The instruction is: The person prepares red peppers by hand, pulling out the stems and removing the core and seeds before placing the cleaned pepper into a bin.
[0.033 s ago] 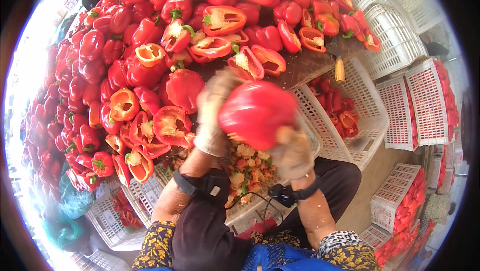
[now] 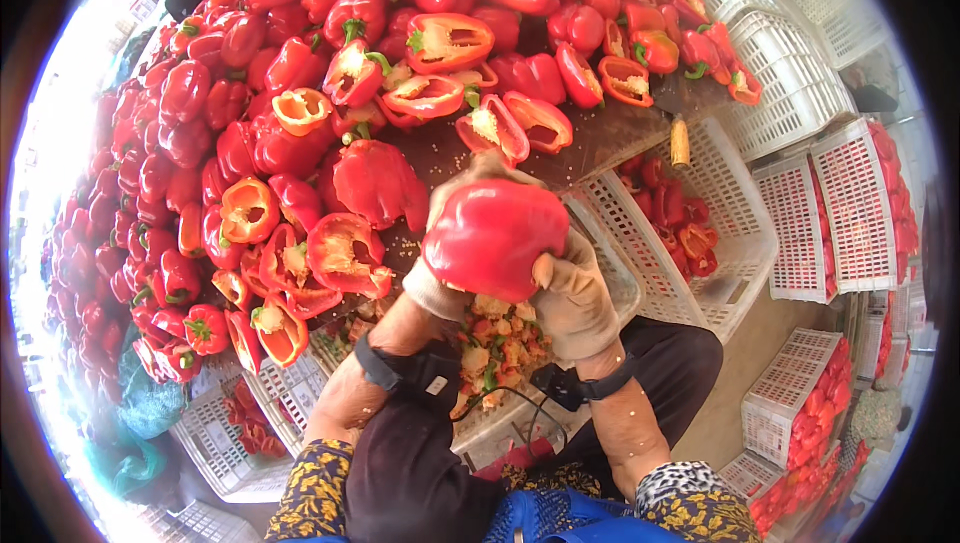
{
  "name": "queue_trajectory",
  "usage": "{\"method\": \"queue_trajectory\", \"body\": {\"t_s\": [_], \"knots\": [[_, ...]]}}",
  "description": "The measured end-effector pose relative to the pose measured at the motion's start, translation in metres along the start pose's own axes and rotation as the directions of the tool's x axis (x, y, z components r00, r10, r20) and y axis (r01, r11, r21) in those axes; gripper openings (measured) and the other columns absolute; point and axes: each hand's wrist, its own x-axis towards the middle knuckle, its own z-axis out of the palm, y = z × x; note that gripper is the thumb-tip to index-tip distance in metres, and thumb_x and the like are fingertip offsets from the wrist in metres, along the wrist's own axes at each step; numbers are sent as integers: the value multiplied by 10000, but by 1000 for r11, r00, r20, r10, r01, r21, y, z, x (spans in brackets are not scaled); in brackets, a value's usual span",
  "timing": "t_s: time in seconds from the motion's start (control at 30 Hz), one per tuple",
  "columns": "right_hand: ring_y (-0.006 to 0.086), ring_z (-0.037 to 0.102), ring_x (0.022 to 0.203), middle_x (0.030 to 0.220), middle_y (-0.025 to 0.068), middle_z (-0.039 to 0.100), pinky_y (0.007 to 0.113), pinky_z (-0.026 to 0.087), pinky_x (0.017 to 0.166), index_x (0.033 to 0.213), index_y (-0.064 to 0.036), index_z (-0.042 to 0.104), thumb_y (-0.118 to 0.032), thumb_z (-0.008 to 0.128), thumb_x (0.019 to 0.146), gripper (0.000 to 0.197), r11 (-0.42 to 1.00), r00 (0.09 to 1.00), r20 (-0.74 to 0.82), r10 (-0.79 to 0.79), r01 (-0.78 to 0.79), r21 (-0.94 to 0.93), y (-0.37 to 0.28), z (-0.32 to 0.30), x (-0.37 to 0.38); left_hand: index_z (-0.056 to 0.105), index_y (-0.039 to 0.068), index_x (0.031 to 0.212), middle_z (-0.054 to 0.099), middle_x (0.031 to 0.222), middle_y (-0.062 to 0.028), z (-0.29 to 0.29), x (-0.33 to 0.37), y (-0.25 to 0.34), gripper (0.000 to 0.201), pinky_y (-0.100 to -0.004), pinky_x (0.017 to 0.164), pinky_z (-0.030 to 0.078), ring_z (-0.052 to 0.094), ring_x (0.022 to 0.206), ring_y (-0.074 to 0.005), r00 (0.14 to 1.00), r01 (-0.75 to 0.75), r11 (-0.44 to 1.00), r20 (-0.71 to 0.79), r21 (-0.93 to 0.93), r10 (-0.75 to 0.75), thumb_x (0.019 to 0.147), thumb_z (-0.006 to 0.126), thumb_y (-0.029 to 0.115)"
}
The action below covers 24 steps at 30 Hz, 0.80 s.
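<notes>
A large red bell pepper (image 2: 495, 240) is held up in both gloved hands, its smooth side facing up. My left hand (image 2: 450, 195) wraps its left and far side, with most of its fingers hidden behind it. On the right, my right hand (image 2: 577, 301) grips it, thumb on the near right edge. Beneath it, a bin of pepper cores and seeds (image 2: 500, 343) sits between my knees. Past my hands, halved peppers (image 2: 450, 41) with pale cores lie on the brown tabletop (image 2: 610, 135). Close to my left hand rests another red pepper (image 2: 375, 183).
A big heap of whole red peppers (image 2: 185, 103) covers the table's left and far side. A yellow-handled knife (image 2: 680, 141) lies at the right table edge, above a white crate (image 2: 735, 203) holding pepper pieces. Stacked crates of peppers (image 2: 860, 208) stand farther right; another crate (image 2: 225, 438) is at lower left.
The pepper, blurred before, has shifted a little left and now shows sharply. My left hand has come further around behind it, and my right hand has moved slightly left with it.
</notes>
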Motion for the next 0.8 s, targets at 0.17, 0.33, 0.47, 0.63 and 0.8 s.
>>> {"method": "queue_trajectory", "body": {"t_s": [0.17,0.33,0.47,0.63,0.8], "knots": [[295,638,1078,1202,139,640,436,554,912,1282,7,559,-197,673,841,499,940,939,-191,-285,234,-250,-60,-34,-25,686,30,1045,662,885,3,-30,27,-10,211,-240,708,471,559,732,-77,955,-128,992,-271,-8,121,944,647,211],[335,657,979,1123,166,671,405,512,895,1175,4,613,-270,674,877,409,-340,788,-161,-594,-428,-837,-163,-90,-1,668,0,1072,655,936,-18,-27,24,-30,240,-215,741,481,587,825,-74,990,-5,999,-142,35,10,878,728,128],[292,528,1233,1298,125,586,424,399,1060,1256,-85,601,-120,729,760,513,-433,831,134,-540,-138,-891,-97,-85,17,655,3,1095,669,970,-9,-24,29,-33,216,-200,727,468,580,834,-54,957,-65,997,-286,-27,55,922,676,131],[288,422,1342,1451,69,470,387,349,1115,1346,-159,504,-29,575,803,562,-720,841,529,113,436,-539,3,-53,69,642,24,1141,683,1005,-18,-36,26,-32,234,-208,723,470,594,833,-59,921,-187,982,-348,-3,174,934,657,132],[361,574,1056,1271,141,563,405,532,871,1276,-78,536,15,679,705,596,-513,838,545,26,479,-712,8,-77,83,634,30,1184,670,1022,-16,-43,22,-37,312,-232,760,474,593,868,-72,949,-132,990,-294,-48,112,948,646,234]]}}
